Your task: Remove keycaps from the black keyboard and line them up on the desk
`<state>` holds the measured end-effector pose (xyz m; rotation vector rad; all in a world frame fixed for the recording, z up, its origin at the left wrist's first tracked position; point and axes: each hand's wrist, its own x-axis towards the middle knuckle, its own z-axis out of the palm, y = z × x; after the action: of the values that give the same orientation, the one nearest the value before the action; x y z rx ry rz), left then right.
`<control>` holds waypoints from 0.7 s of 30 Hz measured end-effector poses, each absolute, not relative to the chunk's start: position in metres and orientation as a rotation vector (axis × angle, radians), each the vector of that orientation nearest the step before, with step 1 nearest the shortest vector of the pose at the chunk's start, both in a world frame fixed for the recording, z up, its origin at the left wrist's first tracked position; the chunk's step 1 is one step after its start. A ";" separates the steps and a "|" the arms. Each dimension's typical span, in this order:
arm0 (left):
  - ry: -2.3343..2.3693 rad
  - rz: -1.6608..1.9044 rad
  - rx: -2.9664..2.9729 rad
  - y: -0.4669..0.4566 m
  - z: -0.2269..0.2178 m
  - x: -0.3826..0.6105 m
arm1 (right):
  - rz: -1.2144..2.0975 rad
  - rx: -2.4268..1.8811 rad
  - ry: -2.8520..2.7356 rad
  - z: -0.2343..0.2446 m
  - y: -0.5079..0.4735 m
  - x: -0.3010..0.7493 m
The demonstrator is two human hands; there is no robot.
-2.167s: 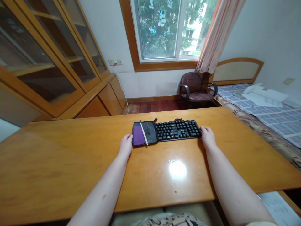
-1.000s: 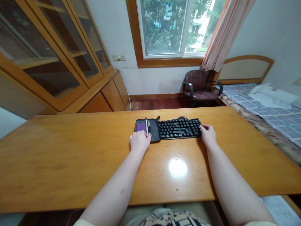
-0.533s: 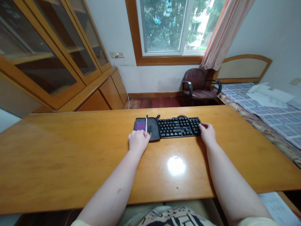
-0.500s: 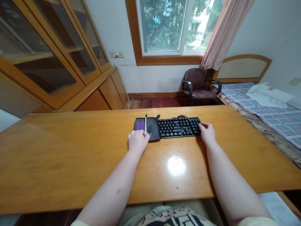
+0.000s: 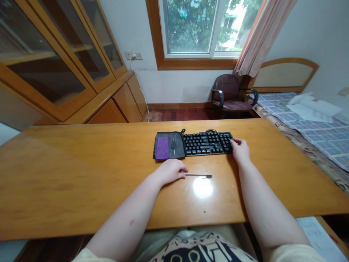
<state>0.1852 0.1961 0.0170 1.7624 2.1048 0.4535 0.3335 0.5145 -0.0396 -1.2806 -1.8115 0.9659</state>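
Observation:
My left hand (image 5: 172, 171) is closed around the handle end of a toothbrush (image 5: 197, 174). The brush lies sideways just in front of the keyboard, its dark bristle head pointing right. At the right end of the black keyboard (image 5: 200, 144), my right hand (image 5: 240, 149) pinches the edge between thumb and fingers. A dark grey cloth pouch (image 5: 180, 145) covers the keyboard's left part. On the pouch rest a folded purple cloth (image 5: 163, 148) and a thin metal tool (image 5: 173, 145), whose kind I cannot make out.
All of this is on a wooden table (image 5: 81, 174), with light glaring off it at the front. Behind it stand a brown armchair (image 5: 229, 92) and a cabinet with glass doors (image 5: 89, 72). A bed (image 5: 313, 123) with papers is at the right.
My left hand has moved from the pouch towards me and right, turning the toothbrush from upright-pointing to sideways. The purple cloth now shows in full. My right hand stays on the keyboard.

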 end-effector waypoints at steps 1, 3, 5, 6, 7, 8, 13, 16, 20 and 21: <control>2.142 0.439 1.715 0.196 0.015 0.184 | 0.968 -1.284 -1.816 -0.038 0.514 0.334; 2.216 0.406 1.637 0.195 0.014 0.181 | 0.967 -1.283 -1.825 -0.037 0.512 0.334; 2.283 0.373 1.603 0.194 0.014 0.181 | 0.960 -1.277 -1.827 -0.036 0.511 0.333; 2.316 0.350 1.597 0.193 0.015 0.181 | 0.956 -1.272 -1.827 -0.036 0.511 0.333; 2.347 0.322 1.592 0.193 0.017 0.181 | 0.955 -1.266 -1.827 -0.037 0.511 0.333; 2.373 0.292 1.585 0.192 0.018 0.182 | 0.955 -1.258 -1.824 -0.037 0.512 0.333; 2.467 0.424 1.585 0.190 0.027 0.182 | 0.969 -1.246 -1.828 -0.040 0.515 0.333; 2.779 0.659 1.360 0.192 0.024 0.175 | 0.963 -1.262 -1.849 -0.039 0.514 0.333; 3.005 0.680 1.030 0.196 0.014 0.167 | 0.942 -1.276 -1.864 -0.036 0.513 0.333; 3.018 0.642 1.016 0.197 0.012 0.167 | 0.939 -1.279 -1.869 -0.036 0.512 0.333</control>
<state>0.1665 0.1967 0.0122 1.0160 3.0178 0.6423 0.3328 0.5123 -0.0360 -1.2785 -1.8693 0.9388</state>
